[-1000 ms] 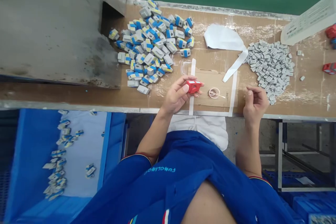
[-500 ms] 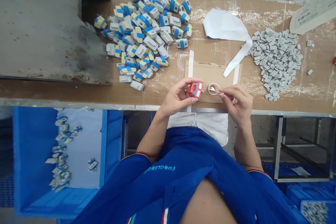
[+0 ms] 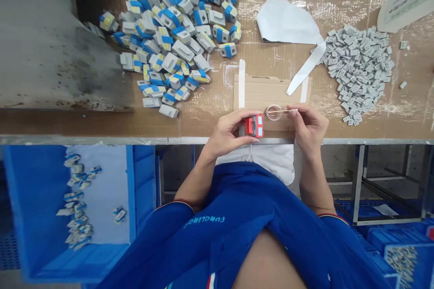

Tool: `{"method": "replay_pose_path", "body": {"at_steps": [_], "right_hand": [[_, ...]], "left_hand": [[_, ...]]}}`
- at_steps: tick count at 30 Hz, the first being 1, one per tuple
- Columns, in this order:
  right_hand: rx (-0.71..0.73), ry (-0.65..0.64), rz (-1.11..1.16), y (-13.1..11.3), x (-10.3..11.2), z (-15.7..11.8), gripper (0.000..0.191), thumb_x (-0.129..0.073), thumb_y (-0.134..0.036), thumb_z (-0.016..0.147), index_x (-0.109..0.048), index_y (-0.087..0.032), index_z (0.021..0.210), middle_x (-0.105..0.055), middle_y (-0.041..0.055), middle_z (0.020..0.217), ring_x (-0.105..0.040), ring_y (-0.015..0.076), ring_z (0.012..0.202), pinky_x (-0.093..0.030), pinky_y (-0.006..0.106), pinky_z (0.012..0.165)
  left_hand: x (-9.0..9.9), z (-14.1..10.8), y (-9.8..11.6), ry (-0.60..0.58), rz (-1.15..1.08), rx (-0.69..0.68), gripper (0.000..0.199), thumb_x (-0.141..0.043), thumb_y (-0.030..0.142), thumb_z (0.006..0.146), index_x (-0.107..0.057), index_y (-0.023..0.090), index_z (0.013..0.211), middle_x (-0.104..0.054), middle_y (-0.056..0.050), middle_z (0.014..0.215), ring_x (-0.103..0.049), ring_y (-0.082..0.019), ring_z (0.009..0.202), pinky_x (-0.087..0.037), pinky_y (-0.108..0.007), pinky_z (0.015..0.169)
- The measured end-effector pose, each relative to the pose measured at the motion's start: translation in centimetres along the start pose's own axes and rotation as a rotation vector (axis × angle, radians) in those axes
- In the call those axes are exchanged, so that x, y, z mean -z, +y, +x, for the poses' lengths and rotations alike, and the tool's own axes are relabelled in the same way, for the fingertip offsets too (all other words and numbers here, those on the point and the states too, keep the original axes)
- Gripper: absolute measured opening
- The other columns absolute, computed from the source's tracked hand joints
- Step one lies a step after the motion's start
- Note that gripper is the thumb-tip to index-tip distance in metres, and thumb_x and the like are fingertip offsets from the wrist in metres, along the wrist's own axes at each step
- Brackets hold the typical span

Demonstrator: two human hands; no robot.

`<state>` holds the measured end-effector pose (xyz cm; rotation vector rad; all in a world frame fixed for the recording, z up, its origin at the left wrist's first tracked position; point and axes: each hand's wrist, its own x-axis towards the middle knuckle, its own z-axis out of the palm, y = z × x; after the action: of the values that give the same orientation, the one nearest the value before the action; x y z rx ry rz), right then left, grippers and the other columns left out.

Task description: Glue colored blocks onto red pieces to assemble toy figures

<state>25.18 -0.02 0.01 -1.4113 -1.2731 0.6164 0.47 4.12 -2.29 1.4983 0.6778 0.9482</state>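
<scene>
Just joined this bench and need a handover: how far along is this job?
Seemingly done: the heap of grey blocks with blue and yellow bands, with a few more in the blue bin. In hand: the left hand holds a red block, and the right hand holds a thin stick over a clear dish. Seemingly left: the heap of small plain grey pieces.

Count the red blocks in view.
1: the red block, held in the left hand at the bench edge. A red speck at the lower right frame edge is too cut off to tell; others may be hidden.
</scene>
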Motion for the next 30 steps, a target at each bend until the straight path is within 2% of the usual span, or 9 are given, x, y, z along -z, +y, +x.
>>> {"method": "replay_pose_path", "body": {"at_steps": [2,5,11,14,18,21,25,27,30], "right_hand": [[-0.041,0.016,0.024,0.1,-0.2,-0.1,0.017,-0.079,-0.042,0.103,-0.088,-0.028,0.103,-0.089,0.0031,0.096,-0.082,0.0189,0.083,-0.063,0.032,0.073],[-0.011,0.006,0.032,0.2,-0.4,0.1,0.015,-0.080,-0.041,0.102,-0.087,-0.028,0.101,-0.088,0.0026,0.094,-0.082,0.0192,0.086,-0.063,0.033,0.076],[0.041,-0.016,0.018,0.2,-0.6,0.5,0.017,-0.078,-0.042,0.103,-0.086,-0.028,0.099,-0.087,0.0027,0.093,-0.079,0.0193,0.084,-0.059,0.033,0.072],[0.045,-0.013,0.039,0.3,-0.7,0.5,0.015,-0.079,-0.040,0.103,-0.086,-0.028,0.099,-0.086,0.0020,0.092,-0.078,0.0183,0.083,-0.058,0.032,0.071],[0.016,-0.010,0.079,0.4,-0.5,0.5,0.014,-0.080,-0.040,0.103,-0.086,-0.029,0.099,-0.086,0.0012,0.091,-0.078,0.0176,0.083,-0.059,0.031,0.074],[-0.043,0.003,0.097,0.4,-0.5,0.4,0.018,-0.081,-0.044,0.102,-0.087,-0.028,0.097,-0.087,0.0017,0.091,-0.080,0.0182,0.085,-0.062,0.032,0.077],[-0.107,0.023,0.094,0.4,-0.5,0.3,0.028,-0.082,-0.054,0.099,-0.086,-0.027,0.095,-0.087,0.0025,0.091,-0.080,0.0185,0.082,-0.064,0.034,0.076],[-0.123,0.024,0.098,0.4,-0.5,0.3,0.029,-0.082,-0.055,0.098,-0.086,-0.027,0.095,-0.087,0.0022,0.091,-0.080,0.0180,0.080,-0.064,0.033,0.077],[-0.124,0.017,0.120,0.4,-0.3,0.4,0.025,-0.084,-0.052,0.098,-0.087,-0.027,0.095,-0.087,0.0015,0.090,-0.079,0.0169,0.080,-0.064,0.032,0.077]], "left_hand": [[0.1,0.2,0.1,-0.023,-0.003,-0.020,0.066,-0.099,0.039,0.083,-0.077,0.027,0.144,-0.081,-0.014,0.138,-0.079,-0.027,0.123,-0.062,-0.038,0.106],[0.4,0.5,0.4,-0.050,-0.024,-0.003,0.062,-0.097,0.039,0.085,-0.079,0.026,0.142,-0.080,-0.014,0.135,-0.077,-0.027,0.122,-0.063,-0.039,0.106],[0.5,-0.2,1.0,0.008,-0.396,0.166,0.059,-0.082,0.045,0.099,-0.066,0.033,0.154,-0.078,-0.012,0.141,-0.084,-0.020,0.094,-0.069,-0.031,0.079],[0.5,-0.4,1.2,0.074,-0.484,0.275,0.051,-0.084,0.045,0.098,-0.070,0.029,0.143,-0.077,-0.013,0.145,-0.084,-0.018,0.090,-0.069,-0.030,0.079],[0.7,-0.2,1.5,0.195,-0.385,0.303,0.057,-0.101,0.042,0.079,-0.078,0.024,0.129,-0.080,-0.008,0.124,-0.077,-0.014,0.087,-0.065,-0.026,0.080],[0.9,0.1,1.6,0.247,-0.199,0.256,0.048,-0.101,0.040,0.079,-0.082,0.024,0.120,-0.079,-0.004,0.113,-0.074,-0.013,0.091,-0.062,-0.024,0.085],[1.0,0.5,1.9,0.230,-0.114,0.205,0.067,-0.101,0.039,0.080,-0.072,0.027,0.138,-0.081,-0.002,0.104,-0.077,-0.016,0.093,-0.063,-0.028,0.090],[0.9,0.5,2.1,0.229,-0.142,0.245,0.071,-0.103,0.039,0.076,-0.068,0.026,0.136,-0.084,-0.003,0.105,-0.081,-0.018,0.094,-0.066,-0.030,0.090],[0.8,0.3,2.6,0.249,-0.147,0.351,0.066,-0.107,0.041,0.068,-0.072,0.020,0.120,-0.086,-0.007,0.109,-0.083,-0.020,0.092,-0.068,-0.032,0.087]]}}
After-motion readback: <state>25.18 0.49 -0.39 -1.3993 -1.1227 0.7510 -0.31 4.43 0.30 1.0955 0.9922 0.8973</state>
